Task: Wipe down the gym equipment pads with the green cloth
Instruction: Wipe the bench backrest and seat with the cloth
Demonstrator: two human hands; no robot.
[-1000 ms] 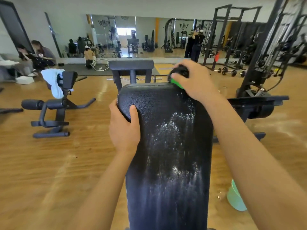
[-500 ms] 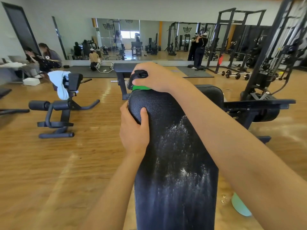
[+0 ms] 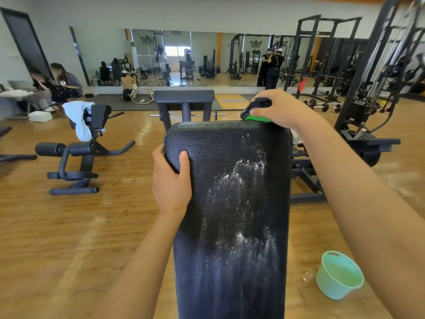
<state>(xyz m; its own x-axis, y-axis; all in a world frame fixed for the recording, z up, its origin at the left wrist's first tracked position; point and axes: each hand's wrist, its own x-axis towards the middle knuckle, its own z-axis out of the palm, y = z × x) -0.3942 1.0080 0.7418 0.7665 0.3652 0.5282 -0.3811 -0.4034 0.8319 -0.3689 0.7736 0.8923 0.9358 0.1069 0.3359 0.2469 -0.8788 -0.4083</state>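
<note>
A long black bench pad (image 3: 230, 203) runs away from me down the middle, streaked with white residue along its centre and right side. My left hand (image 3: 171, 180) grips the pad's upper left corner, thumb lying on top. My right hand (image 3: 273, 108) sits at the pad's far right corner, fingers curled round the green cloth (image 3: 257, 118), which presses on the top edge. Only a green strip and a dark part of the cloth show under the hand.
A mint green basin (image 3: 338, 276) stands on the wooden floor to the right of the bench. A black leg machine with a white towel (image 3: 78, 119) is at the left. Racks and a cable machine (image 3: 377, 72) fill the right. People sit by the far wall and mirror.
My right hand slid the cloth along the pad's top edge, from the right corner to the left corner and back to the right. The left hand kept its grip.
</note>
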